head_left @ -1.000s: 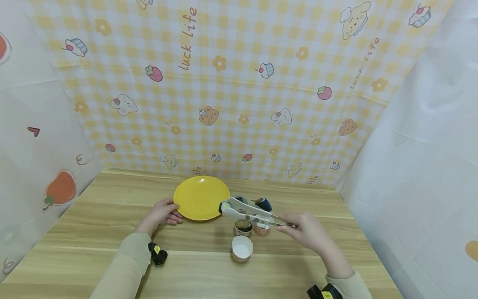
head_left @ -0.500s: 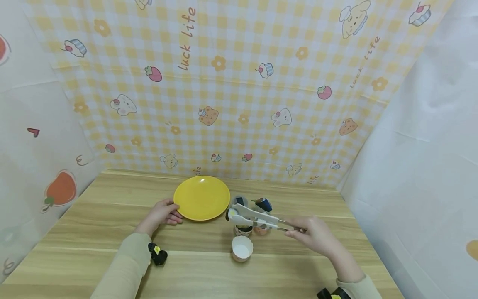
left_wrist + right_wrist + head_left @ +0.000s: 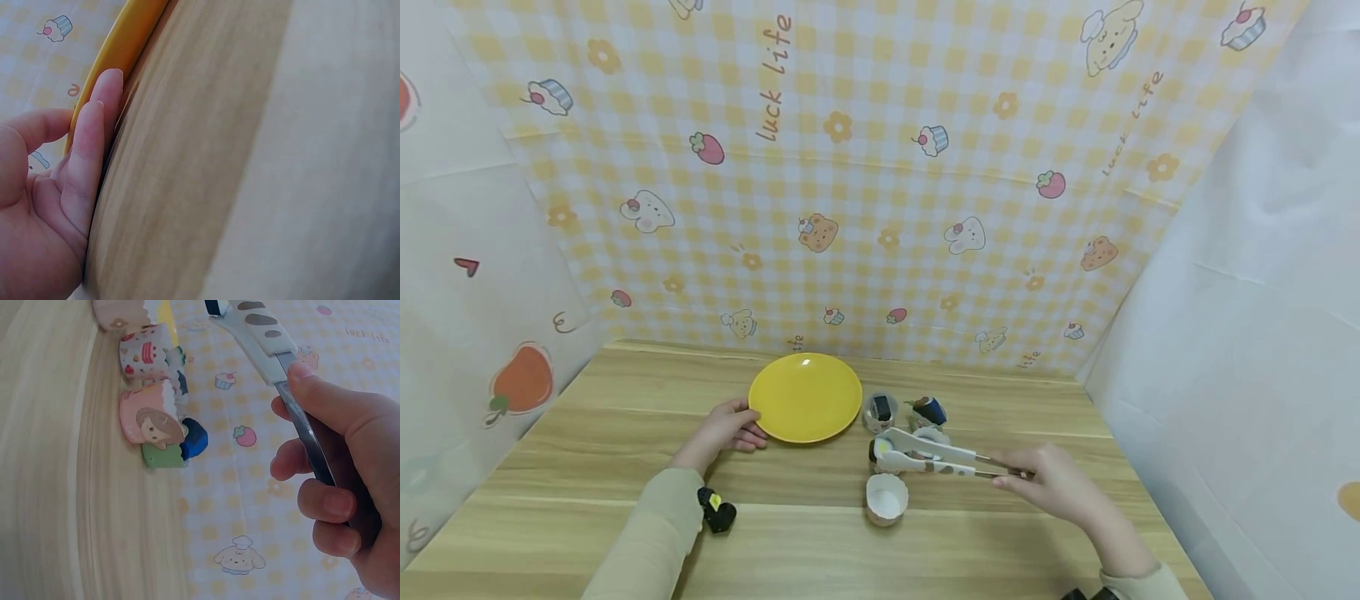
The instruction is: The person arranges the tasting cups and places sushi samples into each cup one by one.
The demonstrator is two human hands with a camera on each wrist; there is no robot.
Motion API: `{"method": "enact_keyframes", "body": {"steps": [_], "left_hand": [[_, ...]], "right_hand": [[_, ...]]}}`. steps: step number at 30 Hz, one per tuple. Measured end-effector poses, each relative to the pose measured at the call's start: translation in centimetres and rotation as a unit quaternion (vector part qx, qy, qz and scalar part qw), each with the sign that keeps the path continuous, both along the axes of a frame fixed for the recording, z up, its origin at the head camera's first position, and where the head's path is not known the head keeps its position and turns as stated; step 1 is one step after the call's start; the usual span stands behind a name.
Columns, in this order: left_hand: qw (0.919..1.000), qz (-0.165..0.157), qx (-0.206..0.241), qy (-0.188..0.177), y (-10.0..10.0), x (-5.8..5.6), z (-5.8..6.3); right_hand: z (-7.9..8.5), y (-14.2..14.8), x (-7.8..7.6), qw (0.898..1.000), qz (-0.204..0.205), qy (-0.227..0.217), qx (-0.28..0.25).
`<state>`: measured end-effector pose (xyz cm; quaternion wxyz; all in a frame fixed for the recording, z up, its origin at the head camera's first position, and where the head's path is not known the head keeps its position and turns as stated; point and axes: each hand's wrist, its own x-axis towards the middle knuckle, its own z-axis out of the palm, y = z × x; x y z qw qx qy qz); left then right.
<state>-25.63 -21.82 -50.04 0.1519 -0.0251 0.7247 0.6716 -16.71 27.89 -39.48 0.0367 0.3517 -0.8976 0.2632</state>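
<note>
My left hand (image 3: pixel 722 429) pinches the near left rim of the yellow plate (image 3: pixel 805 396); the left wrist view shows the thumb on the rim and fingers (image 3: pixel 87 144) along the underside. My right hand (image 3: pixel 1052 485) grips the metal handles of tongs (image 3: pixel 936 467) with white, brown-spotted ends. Between the tong tips is a small sushi-roll-like piece (image 3: pixel 874 452), black outside, white with a yellow middle. It overlaps a paper cup in the head view, partly hidden beneath. Just nearer stands a white-lined paper cup (image 3: pixel 886 500) with nothing in it.
Behind the tongs stand several small cups: one with a black piece (image 3: pixel 882 408), one with a dark blue piece (image 3: pixel 931 410), and a pink one (image 3: pixel 147 419) with a printed figure. A checked cloth (image 3: pixel 850 208) hangs behind the wooden table (image 3: pixel 760 550).
My right hand has drawn the tongs and the roll piece right and toward me, from beside the plate's edge to over the cups. My left hand and the plate have stayed put.
</note>
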Motion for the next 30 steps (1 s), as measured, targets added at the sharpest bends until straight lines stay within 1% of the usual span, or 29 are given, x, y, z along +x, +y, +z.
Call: {"method": "enact_keyframes", "body": {"steps": [4, 11, 18, 25, 30], "left_hand": [[1.0000, 0.001, 0.001, -0.001, 0.0, 0.0, 0.0], [1.0000, 0.001, 0.002, -0.001, 0.0, 0.1, 0.0], [1.0000, -0.002, 0.003, 0.003, 0.1, 0.2, 0.0], [1.0000, 0.003, 0.002, -0.004, 0.0, 0.0, -0.1], [1.0000, 0.002, 0.002, -0.003, 0.0, -0.1, -0.2]], "right_hand": [[0.0, 0.6, 0.2, 1.000, 0.007, -0.010, -0.001], [0.0, 1.0, 0.6, 1.000, 0.022, 0.003, 0.004], [0.0, 1.1, 1.2, 1.000, 0.012, 0.000, 0.022], [0.1, 1.0, 1.6, 0.999, 0.020, 0.005, 0.027], [0.2, 1.0, 1.8, 0.999, 0.018, -0.007, 0.034]]}}
